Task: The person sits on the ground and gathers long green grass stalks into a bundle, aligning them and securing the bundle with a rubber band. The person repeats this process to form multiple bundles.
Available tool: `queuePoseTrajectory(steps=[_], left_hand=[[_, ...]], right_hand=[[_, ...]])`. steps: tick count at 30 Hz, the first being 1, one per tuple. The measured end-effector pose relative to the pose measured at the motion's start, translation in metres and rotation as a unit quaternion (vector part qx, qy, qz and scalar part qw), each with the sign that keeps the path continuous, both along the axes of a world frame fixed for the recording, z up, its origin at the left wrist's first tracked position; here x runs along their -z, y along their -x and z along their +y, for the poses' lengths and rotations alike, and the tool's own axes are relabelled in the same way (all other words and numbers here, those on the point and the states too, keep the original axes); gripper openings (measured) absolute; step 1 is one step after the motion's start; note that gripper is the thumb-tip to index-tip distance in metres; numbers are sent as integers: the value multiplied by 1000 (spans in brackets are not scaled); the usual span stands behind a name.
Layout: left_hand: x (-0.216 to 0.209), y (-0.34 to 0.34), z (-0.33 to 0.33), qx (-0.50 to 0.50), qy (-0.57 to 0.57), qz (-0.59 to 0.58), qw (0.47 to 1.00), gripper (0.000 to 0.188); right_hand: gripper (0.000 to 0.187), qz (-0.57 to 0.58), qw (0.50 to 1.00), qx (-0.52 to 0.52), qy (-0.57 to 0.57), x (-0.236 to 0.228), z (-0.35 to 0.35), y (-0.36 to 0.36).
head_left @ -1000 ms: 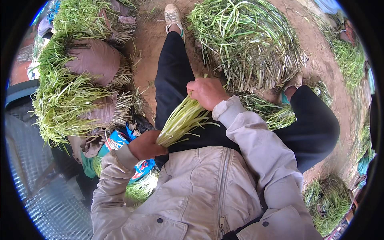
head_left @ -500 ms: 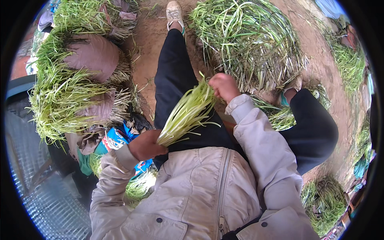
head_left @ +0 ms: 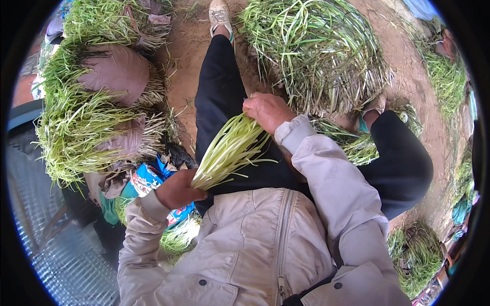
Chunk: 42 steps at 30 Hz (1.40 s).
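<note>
A bunch of pale green chives (head_left: 232, 150) lies slantwise over my dark trousers, with white stalk ends towards my left side. My left hand (head_left: 179, 188) is closed round those stalk ends. At the bunch's far tip my right hand (head_left: 269, 111) is closed, its fingers pinching the leaf tips. What exactly sits between those fingers is partly hidden by the back of the hand. Several leaves stick out loosely along the right side of the bunch.
Large tied bundles of chives (head_left: 76, 132), wrapped in brownish cloth (head_left: 115, 74), line the left. Ahead to the right lies a big heap of chives (head_left: 316, 56). A smaller heap (head_left: 416, 257) sits at lower right. A blue printed bag (head_left: 148, 176) is beside my left hand.
My right hand has come down and left onto the bunch's tips, from beside them. My left hand and the bunch have shifted slightly left.
</note>
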<state>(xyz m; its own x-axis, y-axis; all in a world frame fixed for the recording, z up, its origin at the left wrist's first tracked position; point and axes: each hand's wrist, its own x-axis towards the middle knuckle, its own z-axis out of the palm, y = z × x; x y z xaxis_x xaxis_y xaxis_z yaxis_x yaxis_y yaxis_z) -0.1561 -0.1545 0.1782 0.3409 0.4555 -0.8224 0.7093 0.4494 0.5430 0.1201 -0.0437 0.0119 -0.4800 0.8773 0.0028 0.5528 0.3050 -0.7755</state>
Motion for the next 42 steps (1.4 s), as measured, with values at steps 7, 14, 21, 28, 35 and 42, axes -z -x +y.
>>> queuePoseTrajectory(steps=[7, 14, 21, 28, 35, 42], left_hand=[[9, 13, -15, -36, 23, 3, 999, 39], [5, 10, -17, 51, -109, 14, 993, 41], [-1, 1, -18, 112, -165, 98, 975, 35], [7, 5, -21, 87, -144, 70, 983, 36], [9, 7, -21, 57, -125, 47, 989, 36], [6, 3, -14, 107, -145, 86, 980, 39]], right_hand=[[21, 43, 948, 275, 154, 51, 3, -51], [46, -27, 986, 162, -37, 1, 9, -37], [17, 23, 1000, -5, 5, -9, -11, 11], [9, 25, 991, 134, 7, 53, -15, -17], [23, -64, 942, 326, 44, 71, 1, -98], [37, 36, 999, 21, -25, -23, -2, -16]])
